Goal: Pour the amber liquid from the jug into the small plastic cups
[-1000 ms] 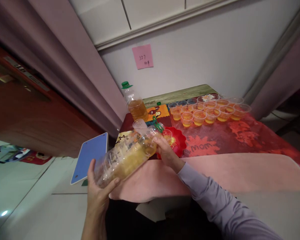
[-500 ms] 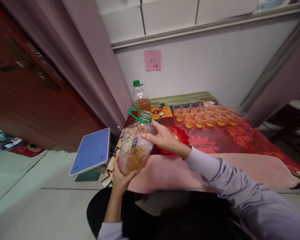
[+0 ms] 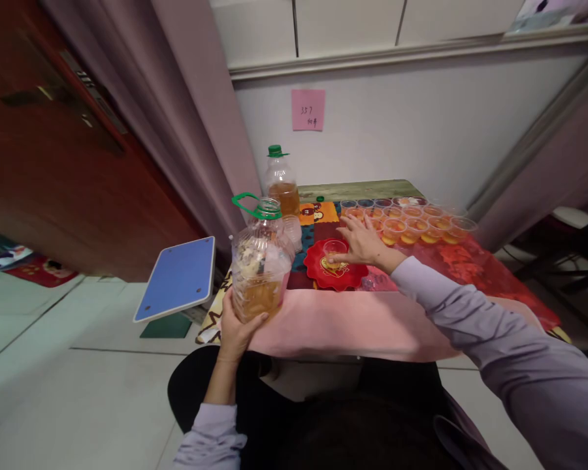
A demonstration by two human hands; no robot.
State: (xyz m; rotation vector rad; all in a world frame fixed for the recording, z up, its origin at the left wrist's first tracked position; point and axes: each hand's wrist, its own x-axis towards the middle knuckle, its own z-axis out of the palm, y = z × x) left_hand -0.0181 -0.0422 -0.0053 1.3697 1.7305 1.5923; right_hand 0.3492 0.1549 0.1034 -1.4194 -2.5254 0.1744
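My left hand (image 3: 239, 328) is wrapped round the lower part of a big clear plastic bottle (image 3: 261, 269). The bottle has a green carrying ring at its uncapped neck and amber liquid in its lower part. Over a red scalloped plate (image 3: 314, 269), my right hand (image 3: 365, 245) has its fingers spread, beside a small clear plastic cup (image 3: 335, 248) standing on that plate. Whether the fingers touch the cup I cannot tell. Rows of clear cups with amber liquid (image 3: 416, 225) stand behind and to the right of this hand.
A second bottle with a green cap (image 3: 283, 189) stands at the back left, near stacked clear cups (image 3: 292, 233). A loose green cap (image 3: 320, 198) lies near the wall. A pink mat (image 3: 333, 323) covers the front edge; a blue board (image 3: 179, 277) is at left.
My right hand has let go of the bottle and moved right to the cup on the red plate. The bottle now stands more upright in my left hand.
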